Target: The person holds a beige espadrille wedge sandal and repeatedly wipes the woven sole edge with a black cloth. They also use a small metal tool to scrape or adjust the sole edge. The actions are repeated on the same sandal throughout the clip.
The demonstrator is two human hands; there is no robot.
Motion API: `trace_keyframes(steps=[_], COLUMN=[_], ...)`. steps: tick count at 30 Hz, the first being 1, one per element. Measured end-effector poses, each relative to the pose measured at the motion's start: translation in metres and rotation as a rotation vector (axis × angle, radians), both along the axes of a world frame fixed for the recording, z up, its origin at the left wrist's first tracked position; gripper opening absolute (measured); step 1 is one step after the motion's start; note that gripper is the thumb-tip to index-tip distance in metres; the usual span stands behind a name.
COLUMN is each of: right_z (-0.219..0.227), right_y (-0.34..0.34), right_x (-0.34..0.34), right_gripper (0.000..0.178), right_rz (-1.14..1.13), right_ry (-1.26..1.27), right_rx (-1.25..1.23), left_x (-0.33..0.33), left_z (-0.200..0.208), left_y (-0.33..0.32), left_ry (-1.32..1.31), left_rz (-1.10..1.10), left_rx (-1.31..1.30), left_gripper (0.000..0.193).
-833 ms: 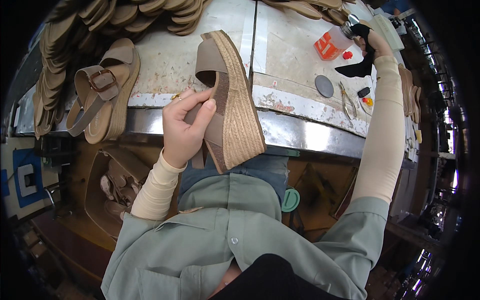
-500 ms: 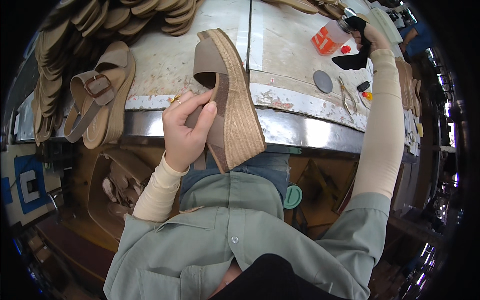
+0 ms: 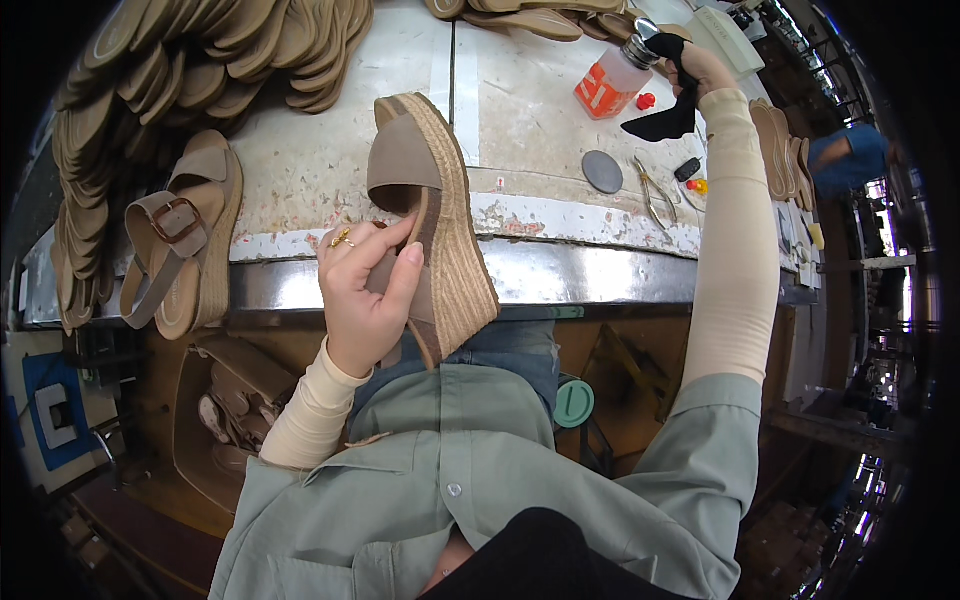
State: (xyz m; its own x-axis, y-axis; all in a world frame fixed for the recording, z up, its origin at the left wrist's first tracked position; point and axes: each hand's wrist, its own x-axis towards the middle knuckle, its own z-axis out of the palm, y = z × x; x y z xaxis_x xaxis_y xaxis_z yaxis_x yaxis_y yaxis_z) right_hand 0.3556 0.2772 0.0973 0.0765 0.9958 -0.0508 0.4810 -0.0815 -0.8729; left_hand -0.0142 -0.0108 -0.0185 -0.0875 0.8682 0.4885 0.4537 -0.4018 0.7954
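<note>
My left hand (image 3: 358, 290) pinches a taupe wedge sandal (image 3: 452, 235) by its inner side, between thumb and fingers. The sandal is held upright over the table's front edge, its braided rope wedge facing right. My right hand (image 3: 708, 68), reaching far to the right, grips a black cloth (image 3: 665, 122) that hangs down from it. The cloth is at the metal top of a clear bottle (image 3: 608, 88) with an orange label; whether they press together is hard to tell. A similar sandal with a brown buckle (image 3: 180, 222) lies to the left.
Piled tan footbeds (image 3: 225, 50) cover the back left of the table (image 3: 300, 180). Near the bottle lie a red cap (image 3: 645, 101), a grey disc (image 3: 602, 172), pliers (image 3: 655, 195) and a small black object (image 3: 687, 169). A box of sandals (image 3: 225, 400) sits below the table's edge.
The whole view has shifted, so the table and its things appear farther left and lower. Both hands keep their holds, with the cloth still at the bottle's top.
</note>
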Motion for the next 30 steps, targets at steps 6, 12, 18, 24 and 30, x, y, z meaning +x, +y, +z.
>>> trace_keyframes(steps=[6, 12, 18, 24, 30], right_z=[-0.002, -0.006, -0.003, 0.009, -0.070], right_y=[-0.001, -0.010, -0.023, -0.153, -0.255], right_x=[-0.013, -0.020, -0.029, -0.093, -0.170], right_gripper=[0.019, 0.014, 0.010, 0.005, 0.015], right_rz=[0.010, 0.005, -0.052, 0.044, 0.299], right_ry=[-0.050, -0.072, -0.154, 0.130, 0.379], right_rx=[0.063, 0.136, 0.305, 0.451, 0.125], left_x=[0.001, 0.000, -0.001, 0.003, 0.001], left_z=[0.002, -0.001, -0.002, 0.001, -0.002], left_y=[0.000, 0.000, 0.001, 0.002, 0.003], left_ry=[-0.004, -0.027, -0.021, -0.044, 0.005], left_rz=[0.000, 0.001, -0.004, -0.040, -0.031], left_rx=[0.008, 0.009, -0.008, -0.039, -0.002], left_gripper=[0.021, 0.020, 0.022, 0.028, 0.030])
